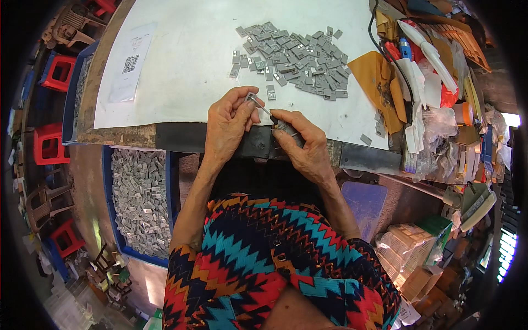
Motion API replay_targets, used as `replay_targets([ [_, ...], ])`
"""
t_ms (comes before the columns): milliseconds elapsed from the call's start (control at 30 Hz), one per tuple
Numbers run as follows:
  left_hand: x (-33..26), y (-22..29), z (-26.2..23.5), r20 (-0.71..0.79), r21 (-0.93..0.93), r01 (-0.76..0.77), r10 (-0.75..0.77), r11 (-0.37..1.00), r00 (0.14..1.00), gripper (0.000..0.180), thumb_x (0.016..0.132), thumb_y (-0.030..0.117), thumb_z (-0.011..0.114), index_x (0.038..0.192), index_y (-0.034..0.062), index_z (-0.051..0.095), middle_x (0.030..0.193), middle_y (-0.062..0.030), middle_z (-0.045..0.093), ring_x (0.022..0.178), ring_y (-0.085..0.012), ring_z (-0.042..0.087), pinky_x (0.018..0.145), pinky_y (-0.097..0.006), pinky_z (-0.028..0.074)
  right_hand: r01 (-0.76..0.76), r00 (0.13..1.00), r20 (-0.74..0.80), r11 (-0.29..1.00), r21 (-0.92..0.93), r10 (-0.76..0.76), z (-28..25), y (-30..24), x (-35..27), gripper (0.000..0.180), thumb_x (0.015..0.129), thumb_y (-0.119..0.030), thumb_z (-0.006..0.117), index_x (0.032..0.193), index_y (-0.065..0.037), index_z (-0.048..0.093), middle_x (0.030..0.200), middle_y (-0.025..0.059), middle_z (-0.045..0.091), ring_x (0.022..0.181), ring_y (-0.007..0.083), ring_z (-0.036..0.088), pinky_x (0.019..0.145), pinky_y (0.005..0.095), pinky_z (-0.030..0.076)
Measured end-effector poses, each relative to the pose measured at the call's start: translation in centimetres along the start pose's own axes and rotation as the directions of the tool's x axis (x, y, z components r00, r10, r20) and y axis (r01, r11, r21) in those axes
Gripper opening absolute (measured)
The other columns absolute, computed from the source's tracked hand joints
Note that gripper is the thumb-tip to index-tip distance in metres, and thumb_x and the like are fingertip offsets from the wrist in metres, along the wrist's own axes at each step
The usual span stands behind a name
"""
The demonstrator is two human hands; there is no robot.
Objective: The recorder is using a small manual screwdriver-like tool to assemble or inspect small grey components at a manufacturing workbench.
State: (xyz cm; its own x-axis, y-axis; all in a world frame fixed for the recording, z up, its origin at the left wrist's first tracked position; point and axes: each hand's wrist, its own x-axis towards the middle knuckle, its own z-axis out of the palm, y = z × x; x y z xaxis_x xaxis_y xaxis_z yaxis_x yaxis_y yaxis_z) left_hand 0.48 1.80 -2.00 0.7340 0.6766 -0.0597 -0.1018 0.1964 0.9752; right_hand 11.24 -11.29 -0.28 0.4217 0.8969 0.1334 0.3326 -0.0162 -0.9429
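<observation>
At the near edge of the table, my left hand (225, 122) pinches a small grey rectangular part (252, 97) between thumb and fingers. My right hand (306, 147) is closed round a slim hand tool (264, 110) with a thin metal shaft and a dark grip. The shaft points up and left, its tip at the grey part; whether it is a blade or a screwdriver I cannot tell. Just beyond my hands, a single grey part (270, 92) lies apart from a loose pile of similar parts (300, 59).
White sheeting (181, 66) covers the tabletop, with a printed paper (131, 63) at left. Below the table's left side stands a blue bin (108, 198) full of grey parts. Brown paper (374, 82), a dark cable (407, 82) and plastic bags (440, 129) crowd the right.
</observation>
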Motion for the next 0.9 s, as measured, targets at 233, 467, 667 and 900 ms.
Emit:
replay_targets([
  [233, -0.12, -0.04, 0.2, -0.017, 0.04, 0.029, -0.028, 0.999, 0.999, 0.024, 0.088, 0.001, 0.047, 0.111, -0.0055, 0.051, 0.086, -0.005, 0.06, 0.063, -0.0032, 0.05, 0.051, -0.015, 0.039, 0.041, 0.999, -0.008, 0.999, 0.026, -0.04, 0.14, 0.56, -0.01, 0.029, 0.078, -0.002, 0.058, 0.107, 0.001, 0.056, 0.092, 0.0143, 0.059, 0.082, 0.0226, 0.059, 0.073, 0.0295, 0.045],
  [467, -0.18, 0.12, 0.49, -0.033, 0.066, 0.04, -0.038, 0.997, 0.999, 0.024, 0.088, 0.001, 0.047, 0.111, -0.0052, 0.051, 0.086, -0.0045, 0.06, 0.064, -0.0032, 0.05, 0.052, -0.015, 0.04, -0.008, 1.0, -0.004, 1.0, 0.03, 0.008, 0.05, 0.56, -0.18, 0.027, 0.082, -0.003, 0.055, 0.108, 0.003, 0.057, 0.098, 0.01, 0.061, 0.089, 0.0136, 0.056, 0.079, 0.024, 0.044],
  [667, -0.25, 0.09, 0.57, -0.041, 0.117, 0.033, -0.029, 0.993, 0.999, 0.024, 0.088, 0.002, 0.048, 0.111, -0.0048, 0.051, 0.084, -0.0035, 0.059, 0.063, -0.0028, 0.049, 0.052, -0.015, 0.039, -0.034, 0.999, -0.002, 0.999, 0.036, 0.034, -0.08, 0.96, -0.31, 0.026, 0.083, -0.003, 0.055, 0.108, 0.003, 0.057, 0.098, 0.0089, 0.061, 0.09, 0.0119, 0.055, 0.079, 0.0231, 0.043],
  [900, -0.07, -0.2, 0.34, -0.02, 0.118, 0.029, -0.026, 0.993, 0.999, 0.024, 0.088, 0.003, 0.048, 0.111, -0.0044, 0.052, 0.083, -0.003, 0.059, 0.062, -0.0027, 0.049, 0.051, -0.015, 0.039, -0.031, 0.999, -0.013, 0.998, 0.047, 0.032, -0.08, 1.03, -0.38, 0.027, 0.082, -0.003, 0.055, 0.108, 0.002, 0.057, 0.098, 0.0081, 0.062, 0.089, 0.0113, 0.056, 0.079, 0.0229, 0.043],
])
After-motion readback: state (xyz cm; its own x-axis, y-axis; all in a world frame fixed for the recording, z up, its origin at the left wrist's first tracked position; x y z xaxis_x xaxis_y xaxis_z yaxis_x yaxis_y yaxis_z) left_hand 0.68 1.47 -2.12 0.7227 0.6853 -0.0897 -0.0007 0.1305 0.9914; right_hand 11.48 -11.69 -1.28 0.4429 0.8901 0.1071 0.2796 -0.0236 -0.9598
